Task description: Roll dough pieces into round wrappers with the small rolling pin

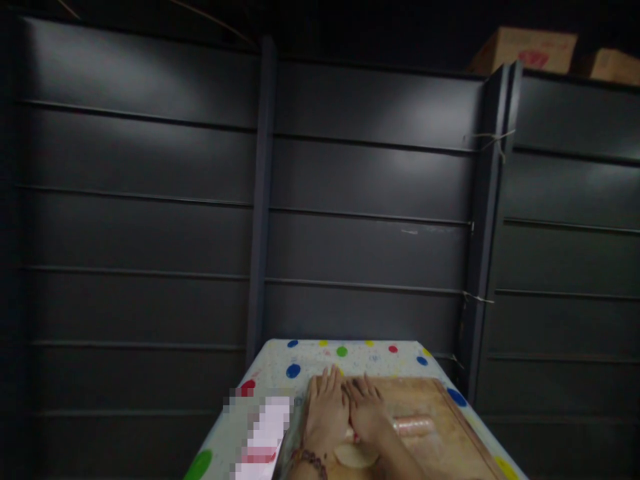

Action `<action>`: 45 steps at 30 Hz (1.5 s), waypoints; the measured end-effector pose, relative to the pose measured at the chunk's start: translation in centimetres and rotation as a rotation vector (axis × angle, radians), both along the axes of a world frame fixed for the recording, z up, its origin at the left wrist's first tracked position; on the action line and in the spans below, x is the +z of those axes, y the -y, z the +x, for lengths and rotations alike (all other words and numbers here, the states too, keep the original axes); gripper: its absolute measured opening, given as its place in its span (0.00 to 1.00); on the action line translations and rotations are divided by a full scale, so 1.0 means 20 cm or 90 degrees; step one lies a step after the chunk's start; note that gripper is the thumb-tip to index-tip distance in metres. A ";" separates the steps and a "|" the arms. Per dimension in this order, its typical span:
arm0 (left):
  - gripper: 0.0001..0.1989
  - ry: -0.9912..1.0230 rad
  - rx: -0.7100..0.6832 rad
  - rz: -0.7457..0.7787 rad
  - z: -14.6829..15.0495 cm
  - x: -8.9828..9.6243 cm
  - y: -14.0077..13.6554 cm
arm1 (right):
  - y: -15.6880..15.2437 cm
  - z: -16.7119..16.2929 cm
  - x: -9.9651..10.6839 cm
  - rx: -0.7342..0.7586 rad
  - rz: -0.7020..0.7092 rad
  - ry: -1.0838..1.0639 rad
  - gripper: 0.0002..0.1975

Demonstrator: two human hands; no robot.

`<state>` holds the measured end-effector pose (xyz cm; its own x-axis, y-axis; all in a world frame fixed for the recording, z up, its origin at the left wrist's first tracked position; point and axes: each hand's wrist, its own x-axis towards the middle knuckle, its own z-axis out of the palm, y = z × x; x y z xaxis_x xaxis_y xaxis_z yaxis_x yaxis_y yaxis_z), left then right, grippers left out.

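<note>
On a wooden board [450, 427], my left hand [327, 413] and my right hand [367, 413] lie side by side, palms down. Both have their fingers stretched forward toward the board's far edge. A pinkish cylinder [415, 426] sticks out to the right of my right hand. Between the hands, a short piece in line with it also shows; the part beneath my palms is hidden, so I cannot tell whether it is one piece. Nearer to me lies a pale, flat, rounded piece like dough [356, 457], close to my right wrist. A beaded bracelet circles my left wrist.
The board rests on a table with a white cloth [320, 360] covered in coloured dots. A pixelated pale item [267, 427] is left of the board. Behind stands a dark panelled wall [370, 247], with cardboard boxes [533, 50] above it at the right.
</note>
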<state>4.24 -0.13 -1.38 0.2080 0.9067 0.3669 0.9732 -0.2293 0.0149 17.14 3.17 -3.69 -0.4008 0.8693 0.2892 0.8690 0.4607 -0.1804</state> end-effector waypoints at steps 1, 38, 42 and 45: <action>0.29 0.005 0.010 -0.008 0.00 0.01 0.00 | 0.00 0.00 0.00 0.002 -0.004 0.001 0.26; 0.25 0.079 -0.081 -0.051 0.01 -0.09 0.24 | 0.31 0.04 -0.06 0.018 0.024 -0.023 0.26; 0.24 0.114 -0.070 -0.073 0.03 -0.08 0.31 | 0.33 0.06 -0.13 0.017 0.039 -0.013 0.27; 0.24 0.117 -0.066 -0.063 0.04 -0.06 0.31 | 0.32 0.05 -0.11 0.010 0.026 -0.002 0.27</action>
